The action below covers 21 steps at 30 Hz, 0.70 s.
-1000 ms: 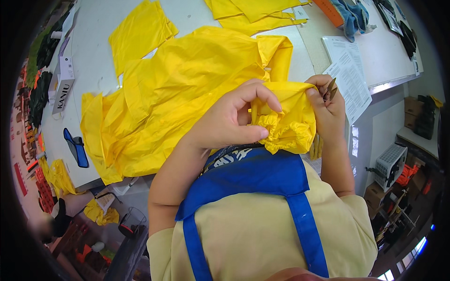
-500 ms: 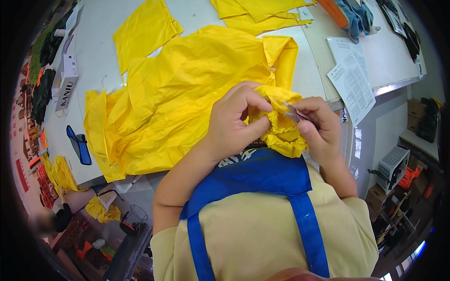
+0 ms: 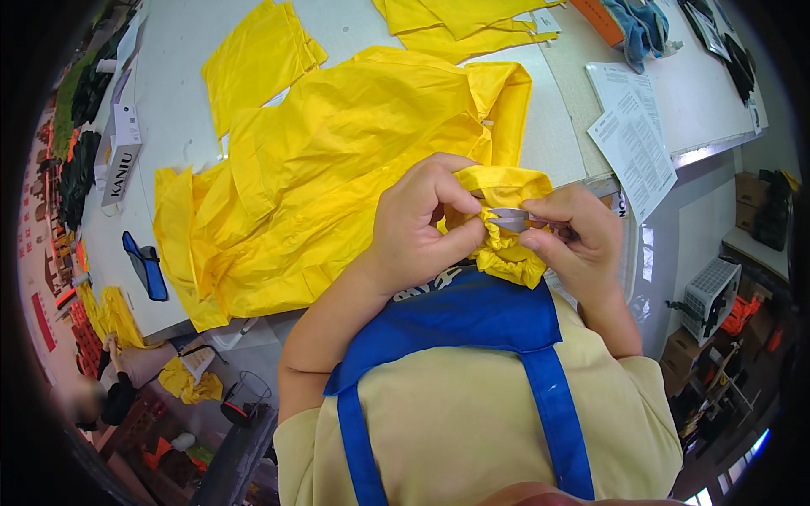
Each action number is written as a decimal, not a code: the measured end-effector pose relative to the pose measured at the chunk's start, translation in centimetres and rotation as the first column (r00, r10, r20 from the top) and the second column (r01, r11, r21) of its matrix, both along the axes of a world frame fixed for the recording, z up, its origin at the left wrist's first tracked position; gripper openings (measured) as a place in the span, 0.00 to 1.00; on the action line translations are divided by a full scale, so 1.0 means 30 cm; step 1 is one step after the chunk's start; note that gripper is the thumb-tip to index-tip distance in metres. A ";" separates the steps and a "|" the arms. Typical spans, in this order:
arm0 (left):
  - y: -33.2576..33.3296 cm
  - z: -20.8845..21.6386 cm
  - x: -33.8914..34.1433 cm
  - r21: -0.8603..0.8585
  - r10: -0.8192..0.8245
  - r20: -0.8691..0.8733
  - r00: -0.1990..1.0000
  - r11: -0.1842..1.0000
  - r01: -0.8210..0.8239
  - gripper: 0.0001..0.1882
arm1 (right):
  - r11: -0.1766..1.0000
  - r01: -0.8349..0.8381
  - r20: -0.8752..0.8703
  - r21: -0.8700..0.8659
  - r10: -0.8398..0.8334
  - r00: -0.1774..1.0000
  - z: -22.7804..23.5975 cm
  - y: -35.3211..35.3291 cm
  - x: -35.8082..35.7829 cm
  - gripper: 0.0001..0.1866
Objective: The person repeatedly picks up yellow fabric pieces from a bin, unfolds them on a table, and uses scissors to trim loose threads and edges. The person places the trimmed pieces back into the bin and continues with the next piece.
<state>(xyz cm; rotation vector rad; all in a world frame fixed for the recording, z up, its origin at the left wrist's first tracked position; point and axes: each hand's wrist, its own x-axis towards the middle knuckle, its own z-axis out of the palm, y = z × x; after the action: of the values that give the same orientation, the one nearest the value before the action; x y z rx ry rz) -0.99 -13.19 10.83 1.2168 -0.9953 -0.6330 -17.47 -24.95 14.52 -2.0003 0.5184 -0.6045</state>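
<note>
A yellow raincoat-like garment (image 3: 329, 143) lies spread over the table in front of me. Its gathered, elastic-looking cuff (image 3: 513, 263) is held up near my chest. My left hand (image 3: 426, 215) pinches the cuff's edge between thumb and fingers. From the other side, my right hand (image 3: 578, 236) grips small metal thread snips (image 3: 509, 219). Their blades lie against the cuff, with the tips close to my left fingertips. Whether a thread is between the blades is too small to tell.
Folded yellow pieces (image 3: 261, 63) lie at the table's far side. Paper sheets (image 3: 637, 152) overhang its right edge, near an orange box (image 3: 597, 21) and blue cloth (image 3: 645, 34). A blue-and-black object (image 3: 145, 266) and a white box (image 3: 122, 156) are at left. Another person (image 3: 118, 396) is at lower left.
The snips have turned and moved left, so the blades now point at my left fingertips on the cuff. My left hand has shifted slightly. At lower left, the other person's arm has come into view.
</note>
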 end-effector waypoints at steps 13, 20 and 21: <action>-0.011 0.013 0.018 -0.029 -0.015 0.128 0.992 0.999 0.019 0.12 | 0.668 -0.008 0.062 0.744 -0.057 0.996 -0.084 -0.075 0.025 0.24; -0.109 -0.012 0.098 0.073 0.227 0.661 0.715 0.929 -0.362 0.16 | 0.922 0.120 0.025 0.367 -0.139 0.990 -0.068 -0.102 0.081 0.11; -0.124 -0.028 0.106 0.127 0.184 0.634 0.751 0.933 -0.336 0.11 | 0.898 0.164 0.077 0.409 -0.213 0.974 -0.073 -0.101 0.104 0.10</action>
<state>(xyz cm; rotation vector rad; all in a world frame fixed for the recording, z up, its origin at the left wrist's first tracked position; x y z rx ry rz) 2.19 -16.91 9.98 1.8056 -1.2738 -0.1105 -14.35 -27.97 12.33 -1.5260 0.7077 -0.6731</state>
